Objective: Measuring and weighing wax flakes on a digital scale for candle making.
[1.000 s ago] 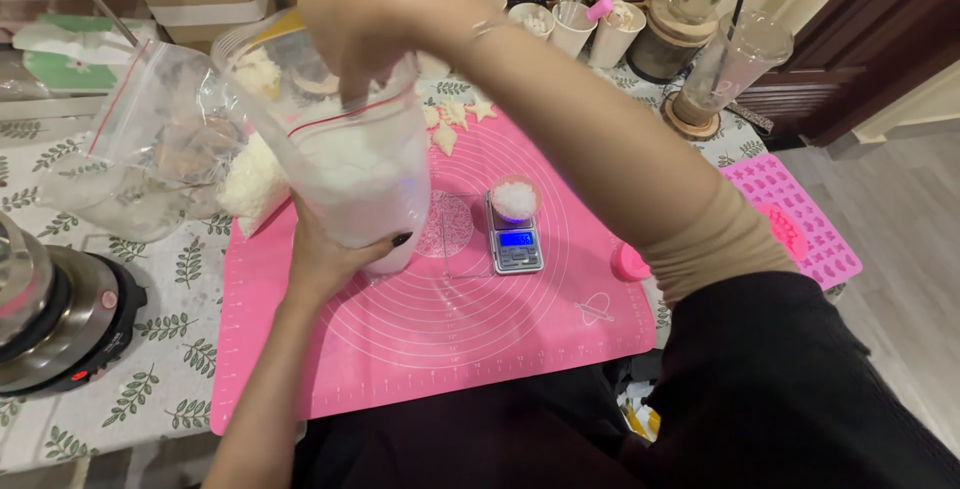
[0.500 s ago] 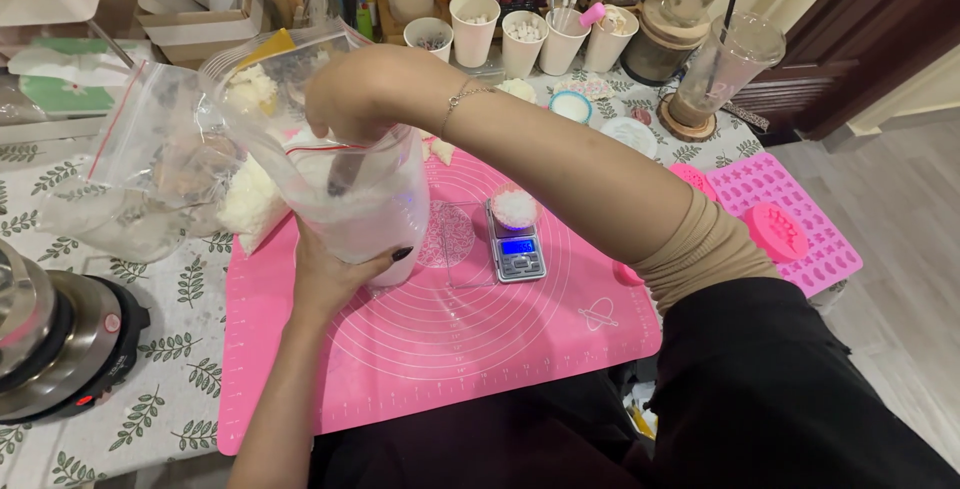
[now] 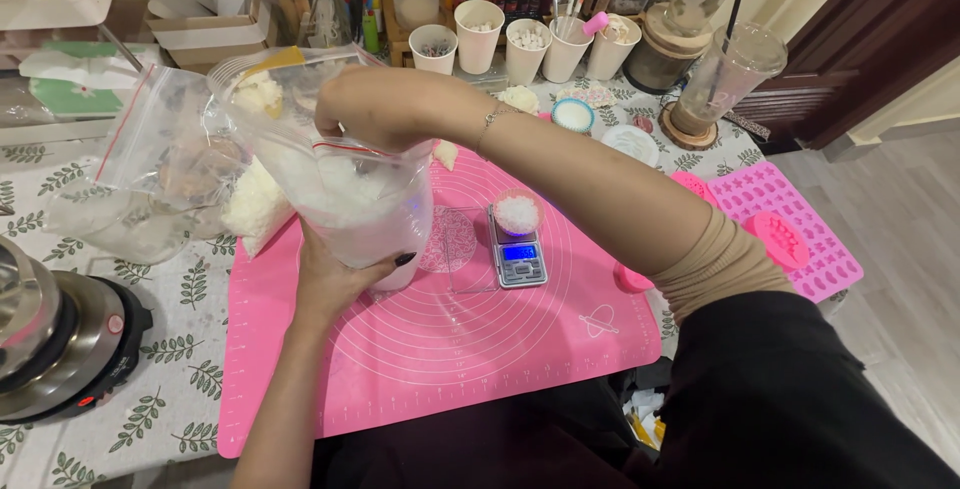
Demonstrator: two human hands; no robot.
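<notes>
Clear zip-top plastic bag of white flakes (image 3: 345,199), upright over pink silicone mat (image 3: 450,349): your left hand (image 3: 335,284) fingers clasp its base, right hand (image 3: 385,104) fingers curled inside its mouth, contents unseen.

The bag (image 3: 340,199) is clear glossy plastic, the pink mat (image 3: 450,349) looks like smooth matt silicone, and the small scale (image 3: 521,261) has a shiny metal top.

clear plastic zip bag of white flakes (image 3: 350,204) on pink silicone mat (image 3: 450,349) | small digital scale (image 3: 520,259) right of bag | row of white paper cups (image 3: 478,34) behind | black-based metal pot (image 3: 50,339) left of mat
</notes>
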